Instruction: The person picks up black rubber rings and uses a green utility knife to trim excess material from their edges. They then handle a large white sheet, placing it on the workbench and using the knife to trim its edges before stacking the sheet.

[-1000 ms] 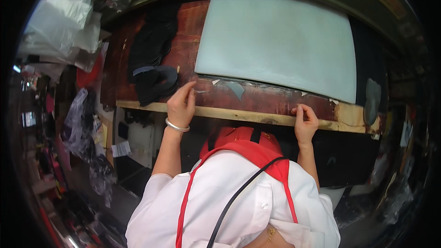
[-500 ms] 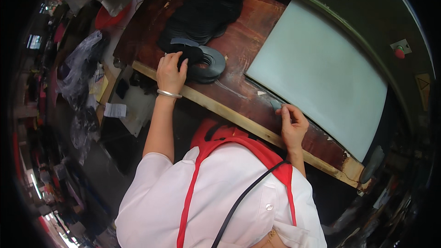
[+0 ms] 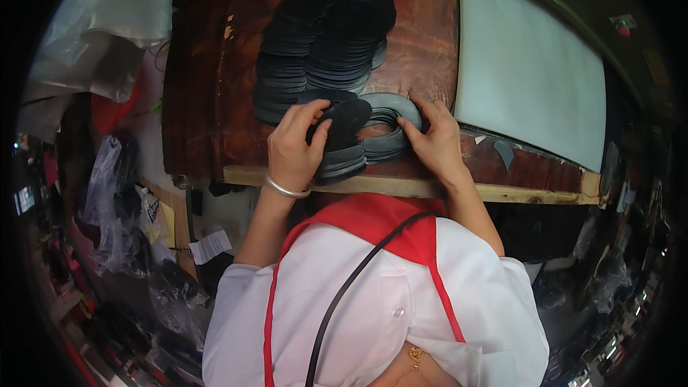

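Note:
My left hand (image 3: 297,145), with a silver bangle at the wrist, is closed on a black oval piece (image 3: 350,116) of flat sheet material. It holds this piece over a fanned stack of grey-black pieces (image 3: 342,161). Thumb and fingers of my right hand (image 3: 438,142) grip the right side of a stack of grey curved pieces (image 3: 390,104). These form a ring with an opening in the middle; how many of them the hand holds is hidden. Beyond my hands, long overlapping rows of black pieces (image 3: 319,43) run away across the reddish-brown work surface (image 3: 423,21).
To the right lies a large pale board (image 3: 530,64), beneath a green machine frame with a red button (image 3: 622,29). A small grey scrap (image 3: 504,155) rests by the board's near edge. A wooden strip (image 3: 494,193) edges the table. Clear plastic bags (image 3: 129,14) hang at left.
My right hand has moved left from the board's near edge to the grey curved stack. The small scrap at its fingertips now lies on the table. The whole view has turned.

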Demonstrator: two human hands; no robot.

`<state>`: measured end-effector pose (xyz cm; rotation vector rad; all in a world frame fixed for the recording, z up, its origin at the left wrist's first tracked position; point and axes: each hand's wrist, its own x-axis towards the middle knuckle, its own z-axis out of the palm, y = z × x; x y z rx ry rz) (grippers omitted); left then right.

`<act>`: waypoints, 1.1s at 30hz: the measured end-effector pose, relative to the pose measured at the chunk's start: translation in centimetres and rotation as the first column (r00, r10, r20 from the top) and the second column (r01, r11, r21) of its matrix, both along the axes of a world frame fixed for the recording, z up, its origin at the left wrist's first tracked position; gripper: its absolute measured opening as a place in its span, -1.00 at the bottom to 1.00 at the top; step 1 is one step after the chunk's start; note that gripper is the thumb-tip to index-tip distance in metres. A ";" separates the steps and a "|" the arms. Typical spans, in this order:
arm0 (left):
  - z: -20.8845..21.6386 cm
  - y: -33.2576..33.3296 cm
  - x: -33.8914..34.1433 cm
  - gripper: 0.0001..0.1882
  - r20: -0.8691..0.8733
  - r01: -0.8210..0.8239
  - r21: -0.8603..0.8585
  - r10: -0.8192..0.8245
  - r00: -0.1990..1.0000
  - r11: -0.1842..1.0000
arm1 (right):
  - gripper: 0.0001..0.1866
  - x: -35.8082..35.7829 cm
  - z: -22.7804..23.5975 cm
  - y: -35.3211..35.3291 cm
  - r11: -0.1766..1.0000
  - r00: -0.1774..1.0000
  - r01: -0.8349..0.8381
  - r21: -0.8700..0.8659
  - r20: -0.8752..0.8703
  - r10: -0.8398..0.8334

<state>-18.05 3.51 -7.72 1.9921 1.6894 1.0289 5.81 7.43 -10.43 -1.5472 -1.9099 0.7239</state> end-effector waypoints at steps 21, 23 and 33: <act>0.0 -1.4 -3.4 -0.61 0.388 -0.003 -0.617 0.308 0.869 0.787 | -0.60 0.2 -1.1 -0.9 0.997 0.997 0.003 0.083 -0.082 0.003; 0.2 -1.3 -3.4 -0.73 0.419 -0.020 -0.559 0.303 0.856 0.829 | -0.62 0.1 -1.2 -1.1 0.995 0.994 0.016 0.101 -0.112 -0.005; 1.3 -1.6 -2.7 -0.75 -0.086 0.244 0.068 -0.238 0.967 0.967 | -0.67 -0.4 -2.8 -1.3 0.980 0.994 0.088 0.178 -0.079 -0.074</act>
